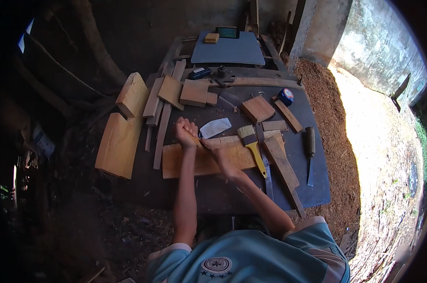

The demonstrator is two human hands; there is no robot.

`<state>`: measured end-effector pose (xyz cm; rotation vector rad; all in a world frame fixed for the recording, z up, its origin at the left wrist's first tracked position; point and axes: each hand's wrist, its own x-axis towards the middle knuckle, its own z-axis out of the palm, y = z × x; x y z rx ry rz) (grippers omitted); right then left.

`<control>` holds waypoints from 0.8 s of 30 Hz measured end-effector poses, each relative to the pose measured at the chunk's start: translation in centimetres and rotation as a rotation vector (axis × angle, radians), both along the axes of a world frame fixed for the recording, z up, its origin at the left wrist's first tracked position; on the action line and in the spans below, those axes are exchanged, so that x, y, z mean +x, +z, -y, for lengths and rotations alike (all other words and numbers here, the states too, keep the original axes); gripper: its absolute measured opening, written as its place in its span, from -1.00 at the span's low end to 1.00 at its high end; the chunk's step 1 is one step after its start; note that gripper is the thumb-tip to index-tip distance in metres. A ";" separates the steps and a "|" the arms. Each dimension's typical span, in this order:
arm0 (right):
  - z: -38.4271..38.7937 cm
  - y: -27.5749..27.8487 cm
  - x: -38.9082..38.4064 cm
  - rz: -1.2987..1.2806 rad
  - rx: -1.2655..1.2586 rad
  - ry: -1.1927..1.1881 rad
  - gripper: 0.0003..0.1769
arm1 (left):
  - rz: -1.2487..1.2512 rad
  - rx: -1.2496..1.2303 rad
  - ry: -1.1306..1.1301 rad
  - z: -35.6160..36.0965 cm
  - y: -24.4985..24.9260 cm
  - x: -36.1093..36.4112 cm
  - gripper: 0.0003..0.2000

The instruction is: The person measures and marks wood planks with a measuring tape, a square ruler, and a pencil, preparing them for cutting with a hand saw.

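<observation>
My left hand (185, 132) is wrapped in a fist round the wooden handle of a slim tool that looks like a chisel (194, 139). Lower down the same tool, my right hand (217, 153) is closed near its dark blade, just above a long wooden board (185, 162). Its tip is hidden by the fingers. A white cloth or stone-like block (215, 127) lies just behind the hands. To the right, a yellow-handled brush (254, 150) rests on the board, beside a saw blade (268, 181).
On the dark table (213, 195) lie wooden blocks (258, 109), a tape measure (285, 96), another chisel (310, 153) and a wooden try square (282, 162). Thick timbers (116, 146) stand at the left. Behind is a grey board (227, 52) with a phone (227, 32). Shavings (336, 165) cover the ground.
</observation>
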<state>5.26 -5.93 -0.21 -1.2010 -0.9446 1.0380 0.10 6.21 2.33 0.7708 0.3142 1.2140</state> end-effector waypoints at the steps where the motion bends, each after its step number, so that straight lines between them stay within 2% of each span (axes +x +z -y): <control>1: -0.2 -0.2 -0.3 -0.007 0.009 -0.012 -0.42 | 0.029 0.015 -0.013 -0.2 -0.1 -0.2 -0.75; 2: -0.5 -0.5 -0.6 -0.013 0.019 -0.025 -0.42 | 0.049 0.014 -0.031 0.0 -0.7 -0.3 -0.75; 4: -3.1 -1.7 2.0 -0.045 -0.160 0.113 -0.43 | -0.008 0.112 0.006 2.3 0.1 0.1 -0.75; 5: -3.4 -0.5 2.4 0.077 -0.237 0.169 -0.43 | -0.060 0.184 0.015 3.0 0.5 0.4 -0.76; 6: -1.8 1.9 1.3 0.044 -0.240 0.054 -0.45 | -0.103 0.265 0.032 3.0 0.9 0.6 -0.76; 7: 0.8 4.9 -0.4 0.019 -0.240 -0.057 -0.47 | -0.061 0.175 0.026 2.1 0.6 0.4 -0.77; 10: 2.0 3.4 -1.5 0.020 -0.055 -0.164 -0.49 | 0.081 -0.024 0.000 0.5 0.0 -0.4 -0.77; 12: 1.3 1.5 -0.7 0.042 -0.116 -0.094 -0.48 | 0.040 0.085 0.006 1.2 -0.1 -0.4 -0.78; 14: -0.4 2.3 1.7 0.080 -0.400 0.059 -0.42 | -0.034 0.238 0.018 2.8 0.3 0.2 -0.78; 15: 0.2 1.7 1.3 0.062 -0.353 0.019 -0.43 | -0.127 0.372 0.049 3.6 0.4 0.8 -0.78; 17: 0.5 0.9 0.9 0.058 -0.245 -0.035 -0.43 | -0.083 0.307 0.031 3.2 0.6 0.7 -0.78; 20: 6.8 3.7 -0.8 0.214 -0.204 -0.175 -0.45 | -0.017 0.242 -0.068 2.1 0.9 0.1 -0.76; 23: 8.3 3.1 1.5 -0.115 -0.394 -0.044 -0.32 | -0.061 0.303 -0.231 1.8 0.6 0.5 -0.79; 24: 8.0 2.7 1.7 -0.251 -0.352 -0.056 -0.32 | -0.094 0.371 -0.261 1.8 0.6 0.6 -0.83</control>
